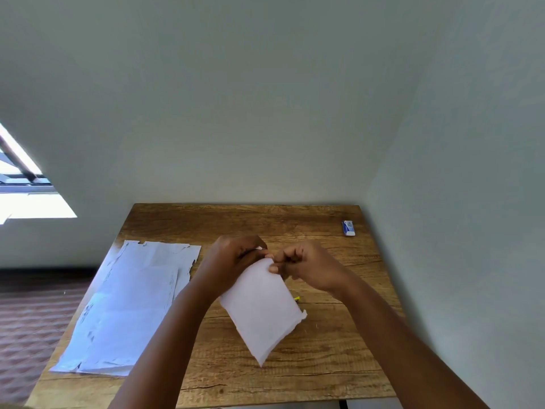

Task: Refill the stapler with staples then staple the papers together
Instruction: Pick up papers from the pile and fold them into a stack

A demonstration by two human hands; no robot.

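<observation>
Holding a small white bundle of papers (pixel 262 308) up off the wooden table (pixel 309 376), both hands meet at its top edge, right in the middle of the view. The left hand (pixel 233 261) curls over the top left corner, fingers folded down onto the sheet, and the right hand (pixel 306 265) pinches the same edge from the other side, thumb pressed on the front face. From that shared grip the bundle hangs down and toward the person, its long axis tilted so the bottom corner swings to the person's right.

Now the stapler: I cannot make it out for certain. A sliver of yellow (pixel 296 298) peeks from behind the bundle's right edge, lying on the table just under the right hand, and that may be it, though most of it is hidden. If so, the right hand is plainly the nearer one, with the thing below and slightly toward the person from its knuckles.

Off to the left, a loose stack of larger sheets (pixel 126 308) lies flat, its long side running away from the person, well apart from the hands. A small blue and white box (pixel 348 227), probably the staples, sits near the far right corner, again on the right hand's side
</observation>
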